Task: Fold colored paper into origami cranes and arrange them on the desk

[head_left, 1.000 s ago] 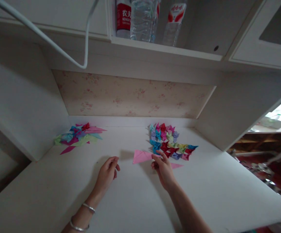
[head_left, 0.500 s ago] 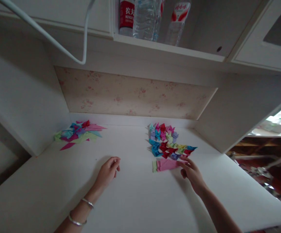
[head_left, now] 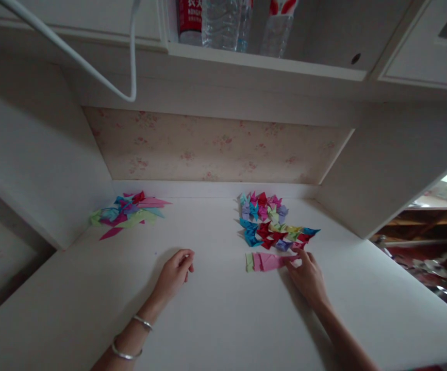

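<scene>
My right hand (head_left: 309,276) lies on the white desk (head_left: 215,319) with its fingertips closed on the right end of a pink folded paper strip (head_left: 266,262), whose left end is pale green. The strip lies flat just in front of a cluster of small folded paper pieces (head_left: 273,224) in red, blue, pink, green and purple. My left hand (head_left: 176,271) rests on the desk to the left, fingers loosely curled in with nothing visible in them; two silver bangles sit on that wrist.
A loose pile of coloured paper triangles (head_left: 128,212) lies at the back left by the side wall. Bottles (head_left: 223,20) stand on the shelf overhead, and a white cable (head_left: 130,77) hangs from above. The alcove's right wall (head_left: 378,170) closes in the desk.
My right hand carried the pink paper from the desk's middle to the right and set it down in front of the folded cluster. My left hand has stayed put.
</scene>
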The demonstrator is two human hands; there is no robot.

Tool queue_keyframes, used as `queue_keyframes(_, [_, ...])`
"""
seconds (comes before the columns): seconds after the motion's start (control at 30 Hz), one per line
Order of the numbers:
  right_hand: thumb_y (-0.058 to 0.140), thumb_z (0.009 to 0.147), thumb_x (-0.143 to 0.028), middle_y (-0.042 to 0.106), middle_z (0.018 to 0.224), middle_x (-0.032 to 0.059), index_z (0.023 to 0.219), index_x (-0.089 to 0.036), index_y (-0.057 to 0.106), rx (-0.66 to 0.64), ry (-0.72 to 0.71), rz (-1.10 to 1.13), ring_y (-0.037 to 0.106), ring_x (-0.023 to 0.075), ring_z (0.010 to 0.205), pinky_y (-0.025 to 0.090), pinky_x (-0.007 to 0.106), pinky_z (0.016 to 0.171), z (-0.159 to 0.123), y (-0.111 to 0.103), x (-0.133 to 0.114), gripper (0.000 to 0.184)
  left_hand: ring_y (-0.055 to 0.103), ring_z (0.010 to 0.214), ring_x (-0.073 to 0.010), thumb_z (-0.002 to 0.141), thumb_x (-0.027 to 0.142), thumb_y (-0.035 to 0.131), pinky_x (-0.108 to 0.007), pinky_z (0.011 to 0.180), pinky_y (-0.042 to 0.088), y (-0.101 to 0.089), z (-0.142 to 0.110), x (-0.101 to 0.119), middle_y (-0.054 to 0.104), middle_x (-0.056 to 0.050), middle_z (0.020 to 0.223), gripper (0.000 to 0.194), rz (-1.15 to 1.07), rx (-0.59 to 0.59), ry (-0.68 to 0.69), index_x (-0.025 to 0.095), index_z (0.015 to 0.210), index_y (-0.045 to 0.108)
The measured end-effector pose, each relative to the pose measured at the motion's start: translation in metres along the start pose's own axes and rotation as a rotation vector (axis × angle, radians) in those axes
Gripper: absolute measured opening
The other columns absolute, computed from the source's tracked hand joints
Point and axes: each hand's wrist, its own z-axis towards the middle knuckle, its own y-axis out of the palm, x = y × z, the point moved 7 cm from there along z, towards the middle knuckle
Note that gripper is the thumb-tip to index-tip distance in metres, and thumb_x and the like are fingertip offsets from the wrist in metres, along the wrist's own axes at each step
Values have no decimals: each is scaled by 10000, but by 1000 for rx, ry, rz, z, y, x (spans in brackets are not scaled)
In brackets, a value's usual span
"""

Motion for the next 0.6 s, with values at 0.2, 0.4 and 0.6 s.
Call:
queue_keyframes(0.2, [556, 732, -556, 435, 1232, 160, 1157, -162, 569, 139, 63, -34, 546, 152, 616, 482, 378, 725, -8, -12, -3, 580, 444, 425, -81, 833, 475, 501, -182, 393, 323, 3, -3, 1, 570, 25, 622, 351, 13, -10, 25, 167, 972, 598])
queue_keyframes(0.4, [485, 790, -585, 602, 935, 77, 1075, -184, 556, 113, 117, 90, 560, 182, 600, 452, 341, 626, -18, -9, -17, 497, 451, 408, -71, 828, 425, 489, -176, 374, 317, 1, -3, 0, 575, 23, 654, 323, -18, 12, 2, 165, 993, 587])
queue_keyframes(0.6, [455, 875, -475, 628, 717, 17, 991, -198, 581, -351, -113, 400, 529, 148, 534, 403, 253, 523, -65, 55, -125, 326, 614, 588, -114, 873, 301, 387, -202, 514, 459, -21, 37, 19, 676, -44, 836, 308, 558, 64, 152, 165, 1003, 631])
